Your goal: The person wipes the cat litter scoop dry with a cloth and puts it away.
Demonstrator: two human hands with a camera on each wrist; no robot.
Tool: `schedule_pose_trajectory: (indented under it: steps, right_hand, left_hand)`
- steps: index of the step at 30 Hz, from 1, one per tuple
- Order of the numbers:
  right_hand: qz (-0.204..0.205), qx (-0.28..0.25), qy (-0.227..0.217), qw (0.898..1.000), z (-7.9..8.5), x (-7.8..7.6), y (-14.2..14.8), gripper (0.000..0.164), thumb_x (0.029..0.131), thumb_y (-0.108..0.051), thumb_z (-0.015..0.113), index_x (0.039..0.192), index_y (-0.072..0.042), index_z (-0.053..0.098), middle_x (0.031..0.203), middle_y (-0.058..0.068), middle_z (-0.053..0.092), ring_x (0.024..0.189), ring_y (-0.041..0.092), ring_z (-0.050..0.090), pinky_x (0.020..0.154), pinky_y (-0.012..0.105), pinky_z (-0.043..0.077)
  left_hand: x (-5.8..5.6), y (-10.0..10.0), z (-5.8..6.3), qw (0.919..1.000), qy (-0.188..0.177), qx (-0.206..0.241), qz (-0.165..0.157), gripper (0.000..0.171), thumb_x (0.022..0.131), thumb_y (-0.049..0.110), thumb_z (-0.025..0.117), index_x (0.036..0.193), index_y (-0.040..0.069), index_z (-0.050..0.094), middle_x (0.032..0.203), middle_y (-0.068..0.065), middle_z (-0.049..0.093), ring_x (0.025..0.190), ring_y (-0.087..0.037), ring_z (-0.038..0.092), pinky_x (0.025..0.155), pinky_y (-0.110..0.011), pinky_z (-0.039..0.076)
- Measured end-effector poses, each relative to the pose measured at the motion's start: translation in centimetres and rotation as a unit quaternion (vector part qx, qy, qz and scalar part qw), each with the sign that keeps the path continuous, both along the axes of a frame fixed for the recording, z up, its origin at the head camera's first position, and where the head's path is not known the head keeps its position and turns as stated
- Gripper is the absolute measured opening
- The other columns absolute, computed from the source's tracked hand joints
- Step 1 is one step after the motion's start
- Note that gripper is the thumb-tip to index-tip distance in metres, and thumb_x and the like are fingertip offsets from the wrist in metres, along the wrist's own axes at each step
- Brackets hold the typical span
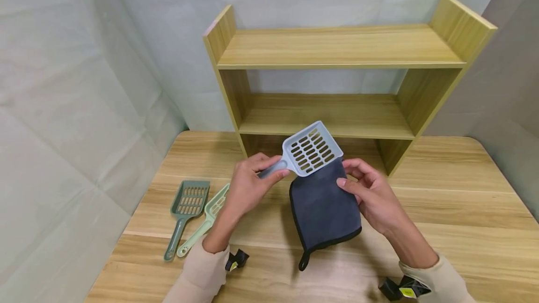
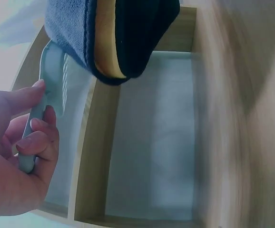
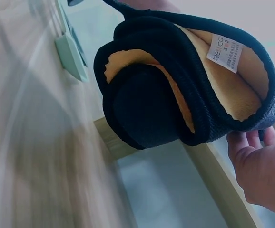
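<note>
My left hand grips the handle of a pale blue slotted litter scoop, its head tilted up to the right. From the other side, my right hand pinches the upper right edge of a dark blue-grey cloth. The cloth has a black border and a hanging loop, and its top meets the lower edge of the scoop's head. In the right wrist view the cloth hangs in folds, showing an orange underside and a white label. Fingers wrap the scoop handle in the left wrist view.
On the wooden table, left of my left forearm, lie a dark green litter scoop and a light green one, partly hidden by the arm. A wooden shelf unit stands at the back, behind both hands.
</note>
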State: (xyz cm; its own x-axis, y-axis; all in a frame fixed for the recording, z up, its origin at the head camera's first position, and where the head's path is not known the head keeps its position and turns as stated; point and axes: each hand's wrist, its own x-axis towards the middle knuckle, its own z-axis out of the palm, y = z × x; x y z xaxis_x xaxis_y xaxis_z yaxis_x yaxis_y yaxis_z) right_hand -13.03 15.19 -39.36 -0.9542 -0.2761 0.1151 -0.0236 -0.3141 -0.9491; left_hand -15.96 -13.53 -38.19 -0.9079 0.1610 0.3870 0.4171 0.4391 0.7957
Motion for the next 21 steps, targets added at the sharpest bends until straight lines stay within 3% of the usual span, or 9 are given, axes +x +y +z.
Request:
schedule_pose_trajectory:
  steps: [8, 21]
  right_hand:
    - [-0.006, -0.026, -0.001, 1.000, 0.45, -0.15, 0.80, 0.035, 0.103, 0.011, 0.059, 0.119, -0.019, 0.069, 0.108, -0.006, 0.069, 0.082, 0.007, 0.070, 0.067, 0.023, 0.060]
    - [0.001, -0.016, -0.006, 1.000, 0.10, -0.01, 0.23, 0.036, 0.101, 0.011, 0.061, 0.116, -0.020, 0.069, 0.104, -0.008, 0.067, 0.070, 0.002, 0.064, 0.060, 0.018, 0.055]
  left_hand:
    - [-0.09, -0.19, 0.27, 0.9997, 0.018, -0.017, 0.000, 0.038, 0.086, 0.014, 0.091, 0.120, 0.002, 0.081, 0.096, -0.010, 0.079, 0.082, -0.015, 0.065, 0.070, -0.023, 0.050]
    - [0.01, 0.27, 0.17, 1.0000, -0.002, -0.007, 0.003, 0.038, 0.087, 0.015, 0.091, 0.122, 0.002, 0.080, 0.098, -0.010, 0.079, 0.083, -0.016, 0.065, 0.070, -0.023, 0.050]
